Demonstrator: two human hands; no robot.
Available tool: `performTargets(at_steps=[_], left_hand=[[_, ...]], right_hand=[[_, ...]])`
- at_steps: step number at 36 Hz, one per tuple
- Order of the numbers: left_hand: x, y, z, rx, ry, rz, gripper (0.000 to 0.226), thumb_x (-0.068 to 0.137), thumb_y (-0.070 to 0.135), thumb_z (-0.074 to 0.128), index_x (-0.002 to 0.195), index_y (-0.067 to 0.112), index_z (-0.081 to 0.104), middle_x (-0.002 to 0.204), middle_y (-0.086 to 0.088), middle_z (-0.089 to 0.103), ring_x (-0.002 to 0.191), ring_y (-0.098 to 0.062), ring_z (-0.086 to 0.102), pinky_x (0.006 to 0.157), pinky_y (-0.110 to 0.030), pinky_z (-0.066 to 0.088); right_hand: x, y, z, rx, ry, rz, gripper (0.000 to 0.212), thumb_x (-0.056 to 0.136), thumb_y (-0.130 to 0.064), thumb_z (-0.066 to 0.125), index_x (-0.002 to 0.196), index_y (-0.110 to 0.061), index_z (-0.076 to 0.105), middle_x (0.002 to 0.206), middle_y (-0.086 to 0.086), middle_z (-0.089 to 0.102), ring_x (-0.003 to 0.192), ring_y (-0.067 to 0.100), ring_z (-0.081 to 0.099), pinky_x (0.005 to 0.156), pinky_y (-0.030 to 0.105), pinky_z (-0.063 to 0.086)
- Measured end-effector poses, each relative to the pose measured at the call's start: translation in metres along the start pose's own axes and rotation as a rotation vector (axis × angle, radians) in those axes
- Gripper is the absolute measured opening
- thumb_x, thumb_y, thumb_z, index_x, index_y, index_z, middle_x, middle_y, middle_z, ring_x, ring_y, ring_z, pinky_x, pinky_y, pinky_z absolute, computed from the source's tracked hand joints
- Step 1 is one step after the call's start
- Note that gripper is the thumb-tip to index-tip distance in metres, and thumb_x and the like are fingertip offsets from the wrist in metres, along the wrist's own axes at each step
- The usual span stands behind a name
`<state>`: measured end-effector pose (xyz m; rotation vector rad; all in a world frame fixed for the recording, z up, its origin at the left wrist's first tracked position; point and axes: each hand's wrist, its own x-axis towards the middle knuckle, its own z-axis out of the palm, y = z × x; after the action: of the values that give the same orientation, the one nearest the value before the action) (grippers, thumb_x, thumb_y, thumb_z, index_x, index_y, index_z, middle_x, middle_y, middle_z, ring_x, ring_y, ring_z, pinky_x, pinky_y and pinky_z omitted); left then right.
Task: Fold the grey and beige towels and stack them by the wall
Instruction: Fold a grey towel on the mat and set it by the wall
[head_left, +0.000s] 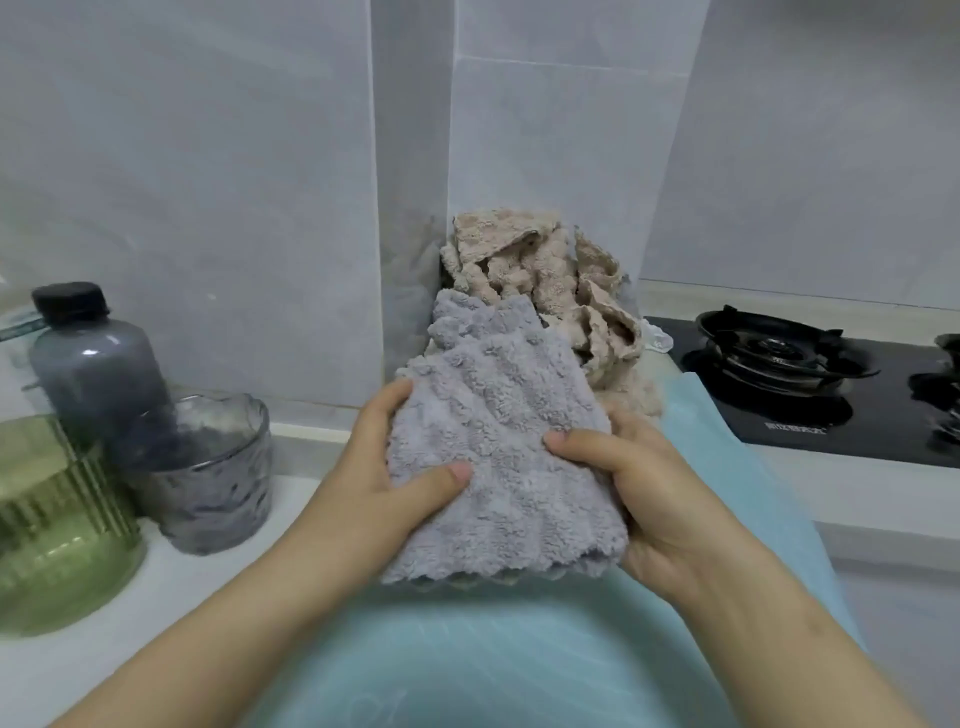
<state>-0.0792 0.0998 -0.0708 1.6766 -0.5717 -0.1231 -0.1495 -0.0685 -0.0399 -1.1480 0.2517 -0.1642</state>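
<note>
Folded grey fluffy towel (498, 457) held between both hands above a pale blue smooth sheet (493, 654) on the white counter (171, 577), scalloped near edge towards the camera. Left hand (384, 467) gripping the towel's left edge, thumb pressed on the top face, fingers curled round the side. Right hand (639, 499) gripping the right edge, thumb on top, other fingers tucked under the cloth and hidden. Far corner of the grey towel overlapping, in this view, a crumpled beige textured towel (540, 280); actual contact impossible to tell. Beige towel unfolded, heaped in the corner against the pale grey tiled wall (208, 182). To the left, near the wall, a smoky grey plastic bottle with a black cap (93, 364), just beside it a grey tinted glass tumbler (218, 467) and a ribbed green glass jar (52, 519). To the right, a black gas hob (779, 358) set into the counter
</note>
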Motion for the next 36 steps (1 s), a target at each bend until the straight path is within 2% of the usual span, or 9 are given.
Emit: performTargets(at_steps=[3, 5, 7, 11, 15, 19, 22, 27, 36], left_hand=[[0.025, 0.014, 0.017, -0.301, -0.033, -0.074, 0.082, 0.056, 0.031, 0.076, 0.125, 0.048, 0.035, 0.116, 0.025, 0.055, 0.095, 0.008, 0.062, 0.073, -0.009, 0.051], [0.041, 0.029, 0.026, -0.387, -0.022, -0.101, 0.086, 0.057, 0.031, 0.079, 0.128, 0.050, 0.034, 0.131, 0.016, 0.052, 0.109, -0.005, 0.061, 0.087, -0.024, 0.053], [0.058, 0.045, 0.030, -0.483, -0.009, -0.183, 0.085, 0.056, 0.030, 0.073, 0.128, 0.054, 0.033, 0.137, 0.011, 0.048, 0.110, -0.010, 0.060, 0.087, -0.030, 0.053], [0.082, 0.070, 0.038, -0.450, -0.064, -0.283, 0.073, 0.065, 0.033, 0.081, 0.107, 0.072, 0.036, 0.145, 0.017, 0.032, 0.127, -0.018, 0.047, 0.104, -0.047, 0.040], [0.094, 0.090, 0.054, -0.317, -0.163, -0.292, 0.053, 0.088, 0.018, 0.063, 0.102, 0.066, 0.046, 0.135, 0.020, 0.037, 0.127, -0.017, 0.045, 0.105, -0.045, 0.040], [0.100, 0.106, 0.081, -0.200, -0.291, -0.319, 0.021, 0.093, 0.018, 0.054, 0.096, 0.035, 0.065, 0.124, 0.009, 0.054, 0.115, -0.008, 0.046, 0.100, -0.027, 0.034], [0.103, 0.113, 0.117, -0.210, -0.367, -0.379, 0.020, 0.093, 0.013, 0.052, 0.089, 0.025, 0.068, 0.114, 0.005, 0.063, 0.115, -0.012, 0.051, 0.104, -0.031, 0.036], [0.103, 0.126, 0.189, -0.223, -0.498, -0.421, 0.007, 0.084, 0.021, 0.068, 0.089, 0.025, 0.071, 0.105, 0.007, 0.068, 0.111, -0.014, 0.057, 0.106, -0.036, 0.038], [0.092, 0.145, 0.356, -0.167, -0.660, -0.396, 0.031, 0.081, 0.016, 0.070, 0.102, 0.037, 0.061, 0.125, 0.003, 0.051, 0.114, -0.013, 0.050, 0.098, -0.027, 0.037]], right_hand=[[0.016, -0.032, -0.008, 0.084, -0.036, 0.000, 0.062, 0.060, 0.002, 0.061, 0.121, -0.007, 0.053, 0.104, 0.020, 0.069, 0.090, 0.034, 0.069, 0.071, 0.046, 0.058], [0.023, -0.052, -0.014, 0.122, -0.050, 0.006, 0.060, 0.059, 0.000, 0.058, 0.119, -0.005, 0.054, 0.101, 0.021, 0.070, 0.085, 0.033, 0.071, 0.066, 0.044, 0.059], [0.029, -0.068, -0.019, 0.140, -0.024, 0.015, 0.059, 0.060, -0.001, 0.057, 0.119, -0.004, 0.055, 0.100, 0.021, 0.071, 0.079, 0.032, 0.071, 0.060, 0.041, 0.059], [0.036, -0.084, -0.029, 0.136, 0.085, 0.079, 0.057, 0.067, -0.002, 0.060, 0.123, -0.004, 0.051, 0.109, 0.021, 0.068, 0.089, 0.032, 0.070, 0.064, 0.038, 0.058], [0.026, -0.101, -0.039, 0.047, 0.243, 0.118, 0.045, 0.083, -0.005, 0.061, 0.125, -0.009, 0.047, 0.114, 0.017, 0.064, 0.096, 0.030, 0.067, 0.068, 0.035, 0.055], [0.001, -0.117, -0.054, -0.035, 0.396, 0.072, 0.041, 0.085, -0.002, 0.060, 0.120, -0.020, 0.047, 0.106, 0.009, 0.064, 0.090, 0.023, 0.066, 0.068, 0.035, 0.054], [-0.018, -0.124, -0.077, -0.075, 0.529, 0.038, 0.037, 0.086, -0.003, 0.061, 0.116, -0.021, 0.048, 0.105, 0.010, 0.064, 0.092, 0.027, 0.066, 0.076, 0.040, 0.055], [-0.052, -0.136, -0.136, -0.094, 0.676, 0.060, 0.033, 0.086, -0.012, 0.064, 0.112, -0.018, 0.045, 0.104, 0.012, 0.064, 0.089, 0.026, 0.066, 0.071, 0.036, 0.055], [-0.114, -0.180, -0.282, -0.055, 0.677, 0.058, 0.044, 0.087, -0.010, 0.060, 0.115, -0.038, 0.043, 0.107, 0.000, 0.065, 0.087, 0.022, 0.068, 0.063, 0.033, 0.054]])
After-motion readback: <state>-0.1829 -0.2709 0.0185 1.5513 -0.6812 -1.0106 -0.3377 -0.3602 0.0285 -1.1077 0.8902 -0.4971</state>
